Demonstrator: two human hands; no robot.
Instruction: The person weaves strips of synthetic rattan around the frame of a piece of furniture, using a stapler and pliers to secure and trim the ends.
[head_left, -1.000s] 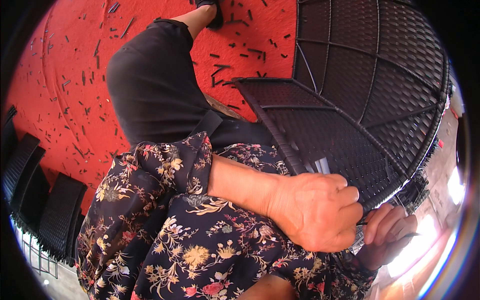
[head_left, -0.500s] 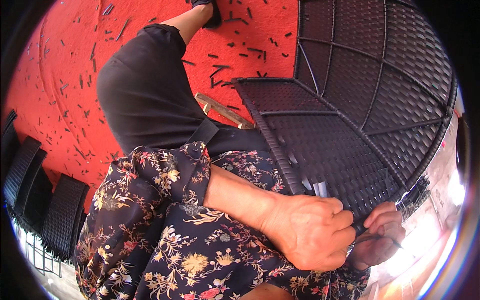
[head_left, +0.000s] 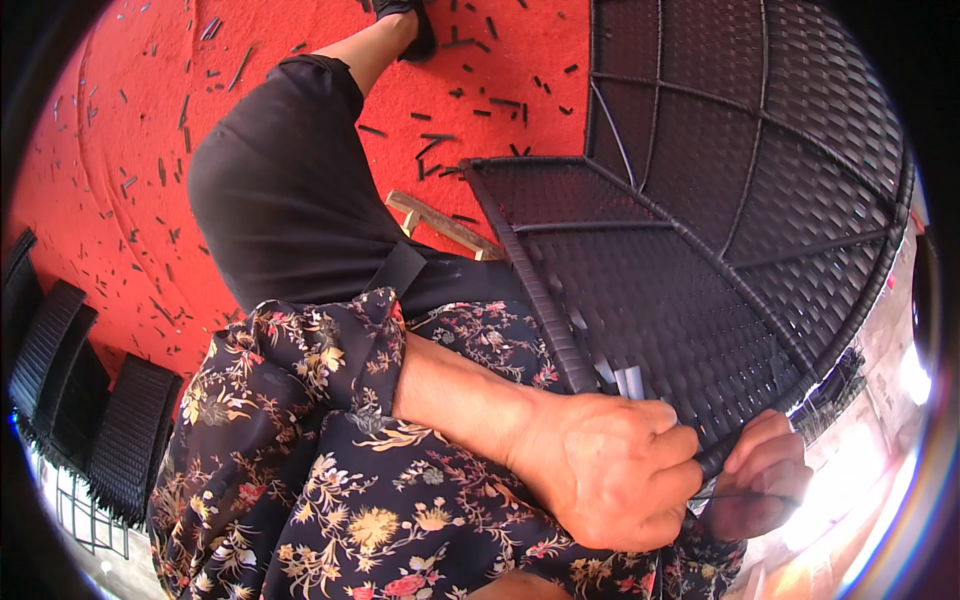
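Both hands work at the near rim of a dark wicker frame (head_left: pixel 700 250) lying across the person's lap. The left hand (head_left: pixel 615 475) is fisted on a black strand (head_left: pixel 715 458) at the edge; the right hand (head_left: pixel 765 480) pinches the same strand just beside it. This looks like weaving in progress — a strand being pulled tight. Next it likely needs threading through the weave, keeping tension. Cut scraps (head_left: pixel 480 100) litter the red floor (head_left: pixel 100 230).

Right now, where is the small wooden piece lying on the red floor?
In the head view, the wooden piece lies at upper centre on the red floor, between the person's black-clad knee and the left edge of the dark woven wicker frame.
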